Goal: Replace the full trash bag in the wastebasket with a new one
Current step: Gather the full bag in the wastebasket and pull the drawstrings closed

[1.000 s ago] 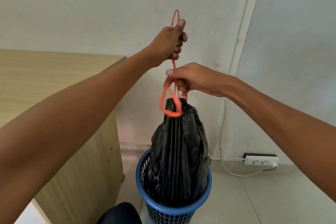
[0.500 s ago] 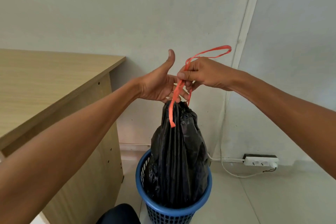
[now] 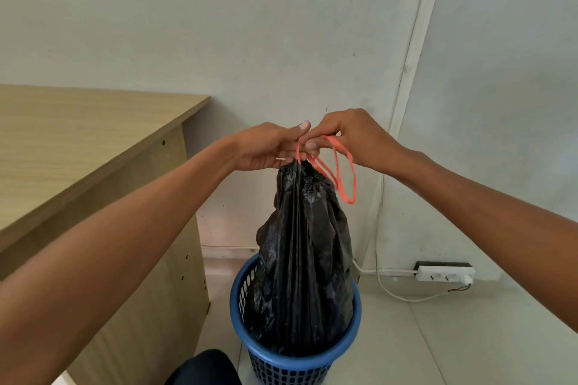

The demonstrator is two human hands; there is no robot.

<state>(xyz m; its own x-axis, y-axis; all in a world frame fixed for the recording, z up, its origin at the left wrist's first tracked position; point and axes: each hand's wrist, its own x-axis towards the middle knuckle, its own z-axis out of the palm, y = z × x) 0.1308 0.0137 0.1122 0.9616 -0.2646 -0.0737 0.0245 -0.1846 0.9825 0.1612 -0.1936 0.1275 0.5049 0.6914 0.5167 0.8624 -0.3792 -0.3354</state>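
Both hands, the left hand [image 3: 266, 147] and right hand [image 3: 353, 137], pinched the orange drawstring [image 3: 344, 178] above the black trash bag [image 3: 306, 259], which sat in the blue wastebasket [image 3: 294, 356]; a loose knot might have spilled rubbish on lifting.

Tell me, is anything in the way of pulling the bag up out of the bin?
Nothing visible is. Both hands, left hand and right hand, hold the bag by its string, with open air above the bin.

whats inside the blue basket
A black bag, its gathered neck pulled up by the orange drawstring. The basket walls and opaque bag hide the contents and basket bottom.
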